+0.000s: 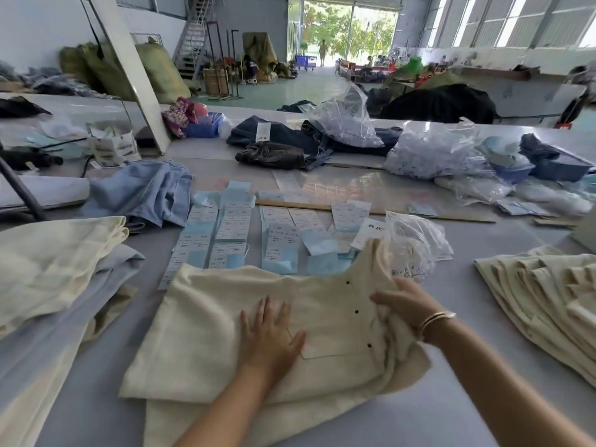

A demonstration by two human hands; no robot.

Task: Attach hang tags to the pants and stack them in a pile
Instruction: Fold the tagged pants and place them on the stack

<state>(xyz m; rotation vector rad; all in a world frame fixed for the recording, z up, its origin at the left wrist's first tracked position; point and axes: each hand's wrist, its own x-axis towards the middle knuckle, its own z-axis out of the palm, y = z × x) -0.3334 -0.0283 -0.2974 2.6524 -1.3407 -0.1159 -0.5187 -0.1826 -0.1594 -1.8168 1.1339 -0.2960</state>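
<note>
A pair of cream pants (206,333) lies folded on the grey table in front of me, its button fly with dark buttons toward the right. My left hand (269,333) presses flat on the fabric with fingers spread. My right hand (403,303) grips the bunched waistband at the right edge and lifts it a little. Rows of blue and white hang tags (235,233) lie just beyond the pants. A stack of cream pants (545,298) sits at the right, and another cream and light blue heap (48,269) at the left.
A clear bag of white tag strings (416,246) lies beside my right hand. A wooden ruler (371,211) crosses the table behind the tags. Blue garments (145,191), dark jeans (283,140) and plastic bags (432,150) crowd the far side.
</note>
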